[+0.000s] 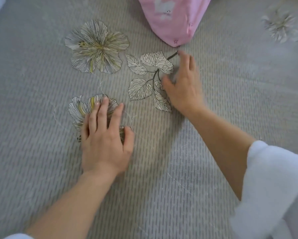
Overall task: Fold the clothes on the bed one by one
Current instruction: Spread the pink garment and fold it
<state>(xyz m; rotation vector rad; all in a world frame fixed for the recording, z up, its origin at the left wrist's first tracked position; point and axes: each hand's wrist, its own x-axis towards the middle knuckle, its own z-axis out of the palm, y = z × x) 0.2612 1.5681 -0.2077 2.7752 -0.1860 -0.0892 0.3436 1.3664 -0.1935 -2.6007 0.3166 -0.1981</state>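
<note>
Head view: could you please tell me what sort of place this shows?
Probably a bedroom: a grey quilted bedspread printed with flowers fills the view, and a pink garment lies on it.

Pink soft-fabric garment [172, 30], white printed motif with tiny dark marks. It lies at top centre, with its upper part cut off by the frame edge. It looks folded over, sides tapering to a rounded corner that points toward the viewer, with a seam ridge down its right side. It rests on the grey ribbed bedspread with printed flowers and leaves [41, 152], which lies flat. The corner lies at the end of a leaf-stem print.
</note>
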